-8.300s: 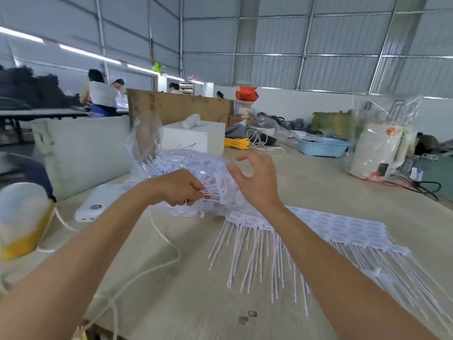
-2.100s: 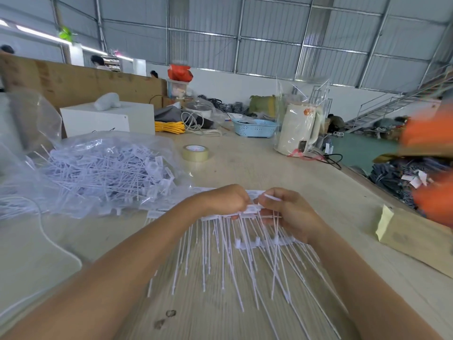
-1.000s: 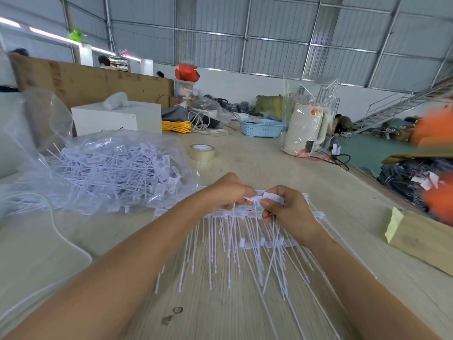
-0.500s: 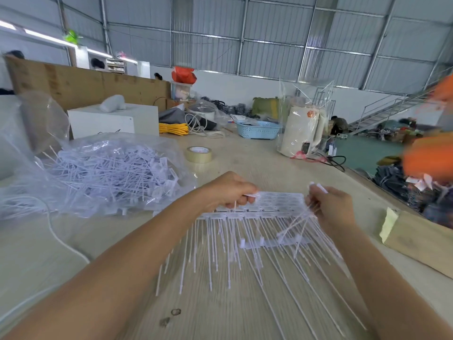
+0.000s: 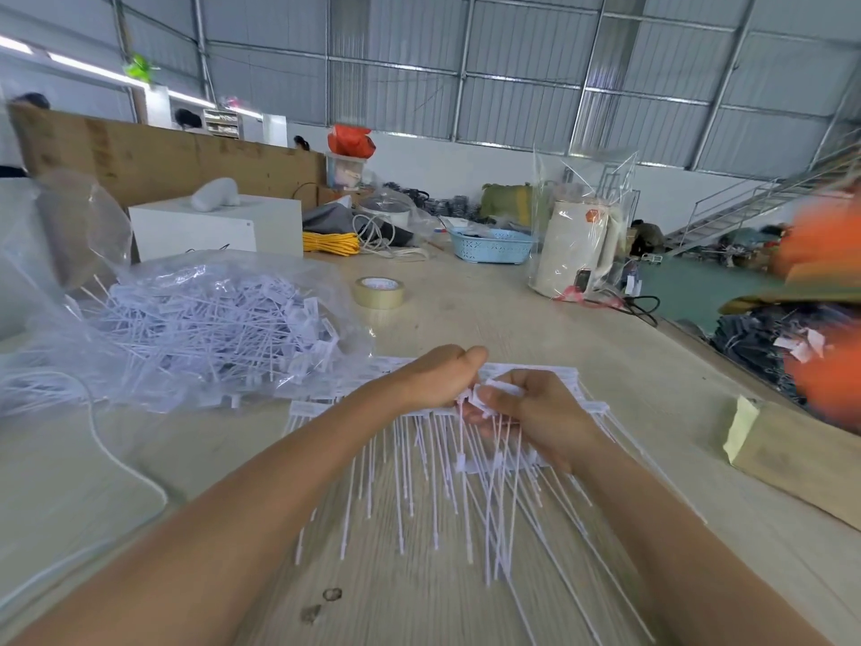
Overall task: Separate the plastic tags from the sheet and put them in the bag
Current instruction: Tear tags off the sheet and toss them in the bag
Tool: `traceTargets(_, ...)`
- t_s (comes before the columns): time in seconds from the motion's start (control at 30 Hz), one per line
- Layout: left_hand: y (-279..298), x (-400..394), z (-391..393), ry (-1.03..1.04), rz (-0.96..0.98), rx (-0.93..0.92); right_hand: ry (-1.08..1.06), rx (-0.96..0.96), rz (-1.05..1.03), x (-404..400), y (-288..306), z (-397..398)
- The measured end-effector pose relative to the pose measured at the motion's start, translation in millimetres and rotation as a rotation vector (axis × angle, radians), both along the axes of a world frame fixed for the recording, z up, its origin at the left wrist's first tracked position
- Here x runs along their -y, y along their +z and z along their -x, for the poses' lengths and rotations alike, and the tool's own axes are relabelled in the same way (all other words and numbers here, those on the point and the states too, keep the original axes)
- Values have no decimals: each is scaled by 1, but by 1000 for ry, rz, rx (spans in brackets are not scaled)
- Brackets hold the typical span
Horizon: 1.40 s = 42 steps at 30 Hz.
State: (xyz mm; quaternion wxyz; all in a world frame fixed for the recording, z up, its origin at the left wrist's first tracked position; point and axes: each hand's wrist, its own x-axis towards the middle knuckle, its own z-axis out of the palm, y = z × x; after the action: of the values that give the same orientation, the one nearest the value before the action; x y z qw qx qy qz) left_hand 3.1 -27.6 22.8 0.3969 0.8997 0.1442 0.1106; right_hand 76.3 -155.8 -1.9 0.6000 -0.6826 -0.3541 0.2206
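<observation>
The thin plastic tags [image 5: 419,468] are white, the crinkled plastic bag [image 5: 195,319] is clear, the perforated basket [image 5: 491,247] is light blue, the coiled cable [image 5: 331,243] is yellow.

Bright, even daylight fills the hall, with long white ceiling light strips [image 5: 93,74] glaring at the upper left of the frame. Shadows on the pale wooden tabletop [image 5: 466,310] are faint. Wide-angle distortion bends the edges, and an orange shape [image 5: 824,282] at the right edge is badly blurred.
</observation>
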Motion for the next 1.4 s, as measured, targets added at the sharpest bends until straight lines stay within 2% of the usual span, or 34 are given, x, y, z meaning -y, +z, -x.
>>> traceTargets(0.2,2,-6,-4,111,426,64,-232,141,-53,3,2,-14)
traceTargets(0.3,0,-6,-2,64,398,-23,-265,163,-117,3,2,-15)
traceTargets(0.43,-3,-8,0,64,260,89,-226,186,-120,4,3,-14)
traceTargets(0.7,-6,-6,0,44,247,145,-120,149,-53,7,1,-10)
traceTargets(0.83,-7,-3,-2,61,232,170,-157,72,-67,4,1,-13)
traceTargets(1.1,-8,-3,-8,146,127,179,-265,182,-53,-5,2,-6)
traceTargets(1.23,-2,-4,-6,158,307,114,-333,389,-4,-9,5,2)
traceTargets(1.4,13,-7,2,111,587,-98,-349,647,24,-8,9,8)
